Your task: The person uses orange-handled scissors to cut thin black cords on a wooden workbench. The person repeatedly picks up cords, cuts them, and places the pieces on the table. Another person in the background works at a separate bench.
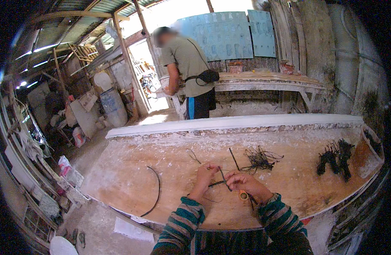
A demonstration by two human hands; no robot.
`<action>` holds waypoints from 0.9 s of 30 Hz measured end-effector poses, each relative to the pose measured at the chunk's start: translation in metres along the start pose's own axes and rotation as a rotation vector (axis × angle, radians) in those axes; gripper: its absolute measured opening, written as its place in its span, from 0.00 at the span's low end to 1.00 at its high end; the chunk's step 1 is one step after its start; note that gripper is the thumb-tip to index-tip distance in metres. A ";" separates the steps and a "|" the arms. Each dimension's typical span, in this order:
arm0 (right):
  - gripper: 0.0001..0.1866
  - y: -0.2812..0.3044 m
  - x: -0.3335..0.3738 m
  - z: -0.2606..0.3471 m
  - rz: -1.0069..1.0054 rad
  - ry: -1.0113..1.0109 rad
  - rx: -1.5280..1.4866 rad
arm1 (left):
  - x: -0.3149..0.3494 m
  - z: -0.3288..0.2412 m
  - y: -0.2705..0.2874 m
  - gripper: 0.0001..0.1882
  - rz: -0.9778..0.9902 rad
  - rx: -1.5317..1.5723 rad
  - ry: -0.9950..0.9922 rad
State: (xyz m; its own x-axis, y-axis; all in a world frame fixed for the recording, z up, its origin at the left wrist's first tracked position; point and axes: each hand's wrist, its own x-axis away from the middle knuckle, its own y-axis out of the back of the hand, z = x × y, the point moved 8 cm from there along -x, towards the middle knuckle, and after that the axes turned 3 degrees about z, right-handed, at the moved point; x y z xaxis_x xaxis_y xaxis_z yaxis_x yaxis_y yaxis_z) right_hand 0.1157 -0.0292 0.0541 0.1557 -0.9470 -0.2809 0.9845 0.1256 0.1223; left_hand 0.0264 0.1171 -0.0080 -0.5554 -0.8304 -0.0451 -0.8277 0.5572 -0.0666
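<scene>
Over the wooden worktop (pixel 127 170), my left hand (pixel 207 173) pinches the upper end of a thin dark strip (pixel 223 175). My right hand (pixel 246 183) has its fingers closed around the lower end of that strip. Another short dark piece (pixel 216 184) crosses just beneath it. An orange-handled tool (pixel 243 195), apparently scissors, lies under my right wrist, partly hidden. Beyond my right hand are a straight dark strip (pixel 233 159) and a loose tangle of dark strands (pixel 261 158). A long curved dark strip (pixel 158 191) lies to the left of my hands.
Bunches of black strands (pixel 336 159) lie at the worktop's right, near a whitish block-like container (pixel 369 155). A raised white ledge (pixel 229 123) runs along the far edge. Behind it a person (pixel 189 63) stands at a long bench (pixel 267 83). A blue drum (pixel 113 105) stands far left.
</scene>
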 end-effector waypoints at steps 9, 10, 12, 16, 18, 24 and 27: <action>0.06 0.012 0.005 -0.013 -0.109 -0.145 -0.118 | 0.010 -0.021 -0.023 0.03 0.142 -0.144 -0.123; 0.06 0.015 0.006 -0.014 -0.144 -0.160 -0.100 | 0.012 -0.020 -0.027 0.03 0.166 -0.102 -0.085; 0.04 0.023 0.009 -0.019 -0.240 -0.217 -0.179 | 0.013 -0.020 -0.033 0.04 0.231 -0.112 -0.076; 0.00 0.039 0.004 -0.010 -0.346 -0.083 -0.122 | 0.024 -0.022 -0.049 0.04 0.388 0.034 -0.032; 0.01 0.042 0.006 0.006 -0.450 -0.025 -0.019 | 0.032 -0.030 -0.059 0.04 0.559 -0.139 -0.004; 0.07 0.072 0.016 -0.015 -0.738 0.028 0.432 | 0.080 -0.058 -0.094 0.05 0.862 -0.263 -0.058; 0.09 0.077 0.021 -0.008 -0.825 0.024 0.616 | 0.081 -0.067 -0.090 0.06 0.733 -0.534 -0.040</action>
State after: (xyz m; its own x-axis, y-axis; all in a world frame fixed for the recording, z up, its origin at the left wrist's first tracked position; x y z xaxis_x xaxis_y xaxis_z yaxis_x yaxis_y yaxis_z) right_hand 0.1950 -0.0368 0.0498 -0.5422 -0.6624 -0.5170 0.5746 -0.7412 0.3471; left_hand 0.0504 0.0002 0.0611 -0.9625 -0.2619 0.0707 -0.2009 0.8634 0.4627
